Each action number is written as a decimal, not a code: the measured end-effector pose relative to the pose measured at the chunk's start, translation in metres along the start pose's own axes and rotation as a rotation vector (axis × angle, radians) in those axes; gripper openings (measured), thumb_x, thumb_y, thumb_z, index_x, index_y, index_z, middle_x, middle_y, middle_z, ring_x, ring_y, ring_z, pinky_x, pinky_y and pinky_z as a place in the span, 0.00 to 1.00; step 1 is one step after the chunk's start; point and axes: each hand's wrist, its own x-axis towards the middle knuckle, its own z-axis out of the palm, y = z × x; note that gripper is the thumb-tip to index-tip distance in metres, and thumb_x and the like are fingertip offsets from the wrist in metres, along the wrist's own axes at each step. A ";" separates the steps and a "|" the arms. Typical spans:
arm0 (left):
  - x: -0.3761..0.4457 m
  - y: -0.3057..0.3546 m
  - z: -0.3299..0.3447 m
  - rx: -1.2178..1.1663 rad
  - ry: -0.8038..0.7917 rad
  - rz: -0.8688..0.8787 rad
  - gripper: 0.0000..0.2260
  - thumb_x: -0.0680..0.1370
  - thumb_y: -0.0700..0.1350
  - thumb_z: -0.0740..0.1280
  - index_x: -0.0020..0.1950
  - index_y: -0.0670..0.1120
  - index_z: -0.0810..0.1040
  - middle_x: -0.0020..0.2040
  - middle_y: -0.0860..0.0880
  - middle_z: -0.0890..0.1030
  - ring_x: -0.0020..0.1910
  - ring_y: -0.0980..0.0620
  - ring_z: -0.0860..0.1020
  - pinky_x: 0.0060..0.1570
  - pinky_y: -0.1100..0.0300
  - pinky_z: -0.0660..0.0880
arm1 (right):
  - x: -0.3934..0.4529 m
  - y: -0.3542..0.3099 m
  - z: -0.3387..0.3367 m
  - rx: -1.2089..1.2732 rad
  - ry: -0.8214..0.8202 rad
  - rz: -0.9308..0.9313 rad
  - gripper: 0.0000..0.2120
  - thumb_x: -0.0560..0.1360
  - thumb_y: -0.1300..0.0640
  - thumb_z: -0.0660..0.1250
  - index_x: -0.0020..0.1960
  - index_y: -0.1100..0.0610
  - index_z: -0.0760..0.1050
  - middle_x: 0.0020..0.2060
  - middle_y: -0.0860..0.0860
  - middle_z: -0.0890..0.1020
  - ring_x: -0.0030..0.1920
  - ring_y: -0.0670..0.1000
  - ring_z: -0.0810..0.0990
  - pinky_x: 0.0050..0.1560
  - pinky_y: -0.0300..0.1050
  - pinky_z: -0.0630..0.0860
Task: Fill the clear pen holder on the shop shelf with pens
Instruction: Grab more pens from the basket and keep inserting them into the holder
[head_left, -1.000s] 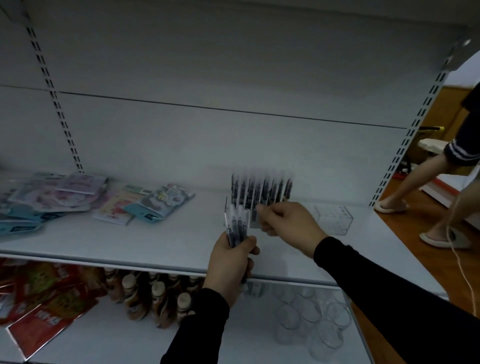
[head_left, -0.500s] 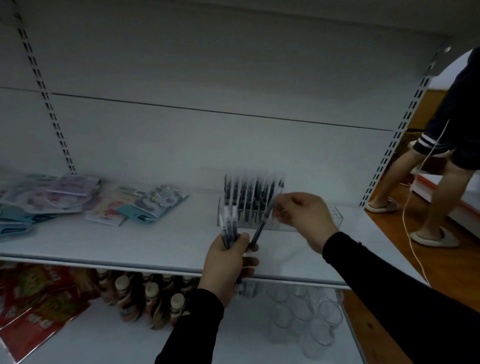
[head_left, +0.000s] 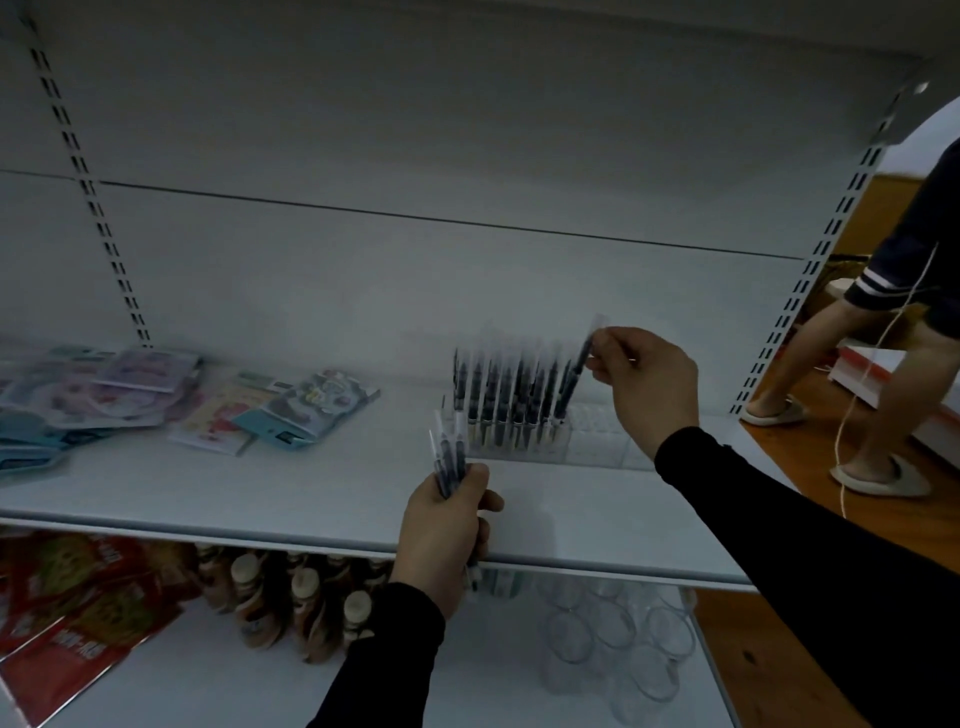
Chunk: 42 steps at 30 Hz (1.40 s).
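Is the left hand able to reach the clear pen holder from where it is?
Probably yes. The left hand, gripping a bundle of dark pens, sits just in front of the clear plastic pen holder, with only bare shelf between.

— What moved in the last second?
— The right hand. It was down by the bundle, pulling out one dark pen with a clear cap.
— And now?
— It has lifted that pen up and to the right; the pen leans over the right end of the clear plastic pen holder, its tip among the standing pens.
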 end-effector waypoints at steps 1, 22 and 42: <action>0.000 0.000 0.000 0.000 -0.002 0.001 0.11 0.80 0.45 0.64 0.54 0.37 0.75 0.35 0.46 0.78 0.23 0.53 0.66 0.23 0.60 0.64 | 0.000 0.001 0.002 -0.004 -0.006 0.001 0.06 0.80 0.58 0.64 0.49 0.57 0.80 0.43 0.55 0.84 0.37 0.39 0.82 0.42 0.26 0.77; 0.001 0.001 0.001 0.022 -0.035 0.004 0.06 0.81 0.46 0.64 0.51 0.43 0.75 0.43 0.46 0.85 0.23 0.53 0.67 0.23 0.62 0.65 | -0.012 0.030 0.015 -0.293 -0.186 0.003 0.13 0.80 0.53 0.63 0.51 0.61 0.82 0.45 0.56 0.85 0.45 0.54 0.83 0.56 0.49 0.79; -0.018 0.006 0.012 -0.022 -0.187 -0.033 0.10 0.80 0.47 0.64 0.55 0.43 0.80 0.47 0.44 0.86 0.28 0.52 0.77 0.29 0.60 0.74 | -0.081 0.007 0.018 0.203 -0.627 0.452 0.13 0.79 0.55 0.65 0.50 0.64 0.82 0.46 0.59 0.86 0.47 0.53 0.85 0.54 0.43 0.81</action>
